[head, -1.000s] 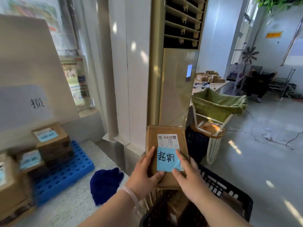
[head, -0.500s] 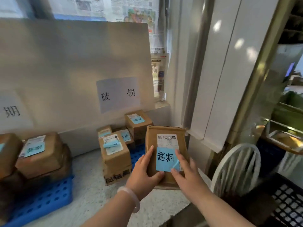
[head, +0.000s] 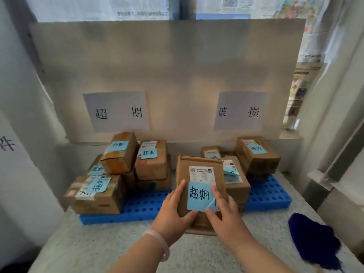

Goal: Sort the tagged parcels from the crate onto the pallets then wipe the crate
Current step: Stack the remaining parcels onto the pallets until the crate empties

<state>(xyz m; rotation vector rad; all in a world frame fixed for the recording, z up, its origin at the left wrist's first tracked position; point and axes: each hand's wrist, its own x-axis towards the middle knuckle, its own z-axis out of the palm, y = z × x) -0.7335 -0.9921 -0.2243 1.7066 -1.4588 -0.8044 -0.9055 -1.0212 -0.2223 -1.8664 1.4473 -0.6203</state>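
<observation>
Both hands clamp one parcel (head: pixel 199 162): left hand (head: pixel 173 215) has its thumb on the front face and fingers along the left edge, right hand (head: pixel 224 219) mirrors it on the right edge.

Head view:
- parcel is a brown box, face tilted to the camera, white shipping label up top, blue note (head: pixel 199 196) with "超期" below, its lower right corner peeling
- it sits in front of the gap between the left pallet (head: pixel 141 209) and right pallet (head: pixel 269 194); can't tell if its bottom edge touches the speckled counter (head: pixel 197 253)
- both pallets are blue, each with a stack of tagged boxes
- left sign (head: pixel 116 112) on the backboard reads "超期", right sign (head: pixel 240 111) "破损"
- dark blue cloth (head: pixel 313 239) lies on the counter at right
- pale bracelet (head: pixel 161 241) on the left wrist
</observation>
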